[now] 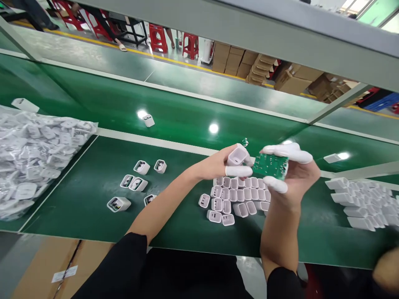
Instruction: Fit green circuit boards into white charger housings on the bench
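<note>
My left hand (229, 164) is closed around a white plastic charger housing (238, 155), its open end facing up toward me. White finger cots cover some of my fingertips. Between the thumb and fingers of my right hand (288, 166) is a green circuit board (269, 165), held flat side toward me with small parts on it. The board's left edge is close to the housing; whether they touch I cannot tell. Below both hands, rows of empty white housings (232, 195) stand on the green table, partly hidden by my right wrist.
Several housings with boards inside (141, 167) stand left of my left arm. A clear bag of white parts (40, 158) lies at the far left. More white housings (368, 203) are grouped at right, near another person's blurred arm (388, 268). A metal frame bar (249, 37) crosses above.
</note>
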`<action>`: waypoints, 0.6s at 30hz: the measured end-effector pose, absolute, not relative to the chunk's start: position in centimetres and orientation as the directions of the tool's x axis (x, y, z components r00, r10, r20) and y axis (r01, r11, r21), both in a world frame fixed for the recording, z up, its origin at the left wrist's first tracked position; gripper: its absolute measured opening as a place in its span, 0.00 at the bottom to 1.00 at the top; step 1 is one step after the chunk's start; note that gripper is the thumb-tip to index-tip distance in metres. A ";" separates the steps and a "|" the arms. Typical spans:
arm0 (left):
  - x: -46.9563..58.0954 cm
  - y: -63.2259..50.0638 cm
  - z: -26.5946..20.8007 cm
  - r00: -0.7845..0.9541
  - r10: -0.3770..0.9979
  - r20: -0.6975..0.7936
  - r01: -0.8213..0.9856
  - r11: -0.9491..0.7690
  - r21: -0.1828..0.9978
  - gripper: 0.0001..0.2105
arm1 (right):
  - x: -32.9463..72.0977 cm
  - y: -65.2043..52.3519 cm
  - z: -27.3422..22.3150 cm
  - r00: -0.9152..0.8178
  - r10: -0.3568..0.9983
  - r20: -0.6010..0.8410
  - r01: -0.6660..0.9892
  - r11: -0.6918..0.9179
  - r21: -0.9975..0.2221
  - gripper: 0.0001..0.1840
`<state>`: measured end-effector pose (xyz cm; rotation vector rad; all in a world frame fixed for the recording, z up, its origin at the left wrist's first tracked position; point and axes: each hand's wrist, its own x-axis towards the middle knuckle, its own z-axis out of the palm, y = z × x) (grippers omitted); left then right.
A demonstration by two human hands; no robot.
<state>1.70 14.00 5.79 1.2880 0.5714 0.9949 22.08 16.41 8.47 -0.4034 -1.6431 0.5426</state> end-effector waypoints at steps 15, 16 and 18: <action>1.2 12.3 6.5 0.308 0.638 0.706 0.200 -0.769 0.607 0.13 | 21.9 13.4 8.5 -0.225 0.455 0.862 -0.010 0.883 -0.469 0.37; 1.3 12.3 6.4 0.309 0.640 0.703 0.202 -0.767 0.610 0.13 | 21.9 13.4 8.5 -0.230 0.450 0.863 0.002 0.887 -0.461 0.37; 1.3 12.2 6.4 0.314 0.640 0.701 0.218 -0.767 0.603 0.13 | 21.8 13.3 8.5 -0.249 0.443 0.861 0.022 0.891 -0.453 0.38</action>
